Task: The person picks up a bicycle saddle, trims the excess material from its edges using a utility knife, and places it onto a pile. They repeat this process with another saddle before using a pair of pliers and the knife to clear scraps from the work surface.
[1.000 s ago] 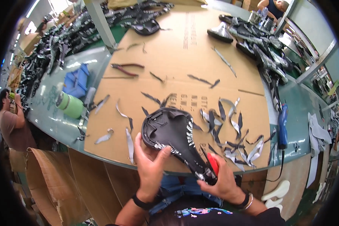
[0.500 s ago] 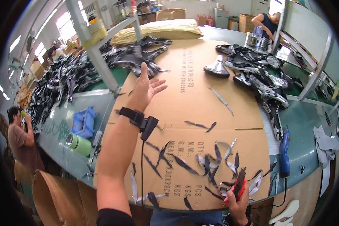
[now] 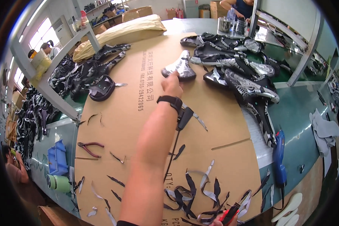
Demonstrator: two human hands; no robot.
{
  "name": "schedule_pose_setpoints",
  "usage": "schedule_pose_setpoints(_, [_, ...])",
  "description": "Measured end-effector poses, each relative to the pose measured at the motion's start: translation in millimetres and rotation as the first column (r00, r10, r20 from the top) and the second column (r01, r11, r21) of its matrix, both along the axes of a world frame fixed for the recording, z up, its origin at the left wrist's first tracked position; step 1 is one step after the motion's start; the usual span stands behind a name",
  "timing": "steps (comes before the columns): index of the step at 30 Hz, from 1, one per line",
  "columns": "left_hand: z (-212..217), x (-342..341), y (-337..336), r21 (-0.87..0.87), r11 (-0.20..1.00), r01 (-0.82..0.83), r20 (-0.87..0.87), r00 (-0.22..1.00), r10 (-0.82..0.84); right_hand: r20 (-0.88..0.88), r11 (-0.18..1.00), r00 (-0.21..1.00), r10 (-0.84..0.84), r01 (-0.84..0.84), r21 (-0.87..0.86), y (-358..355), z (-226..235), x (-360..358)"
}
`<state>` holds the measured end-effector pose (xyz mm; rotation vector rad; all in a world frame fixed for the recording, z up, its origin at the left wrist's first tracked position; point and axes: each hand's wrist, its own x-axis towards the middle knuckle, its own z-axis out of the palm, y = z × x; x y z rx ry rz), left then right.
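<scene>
Saddle (image 3: 184, 67) silvery, dark-edged, apparently glossy

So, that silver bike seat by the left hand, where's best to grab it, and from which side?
Probably the silver bike seat is best taken by its wide end, from the near side: that end faces the person, while the narrow nose points away. The left hand is at that end, and other seats lie close on the right.

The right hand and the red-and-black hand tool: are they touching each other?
Touching: at the lower edge of the head view, the right hand grips the red-and-black hand tool.
</scene>
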<state>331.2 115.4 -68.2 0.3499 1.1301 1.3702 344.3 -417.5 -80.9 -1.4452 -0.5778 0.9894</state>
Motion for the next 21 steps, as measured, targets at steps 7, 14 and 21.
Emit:
schedule_pose_setpoints(7, [132.0,-119.2,-136.2,0.476,0.640,0.603,-0.864,0.183,0.469,0.107,0.988,0.984,0.144,-0.150,0.047,0.6,-1.3,11.4])
schedule_pose_setpoints(14, [102.7,-214.4,-415.2,-0.297,0.464,0.835,-0.715,-0.517,0.471,0.285,0.975,0.948,0.142,-0.183,0.123,-11.8,-20.5,11.7])
schedule_pose_setpoints(21, [42.8,-208.7,-530.3,-0.116,0.545,0.831,-0.967,-0.219,0.128,0.389,0.817,0.747,0.540,-0.576,-0.028,1.7,40.3,-10.1])
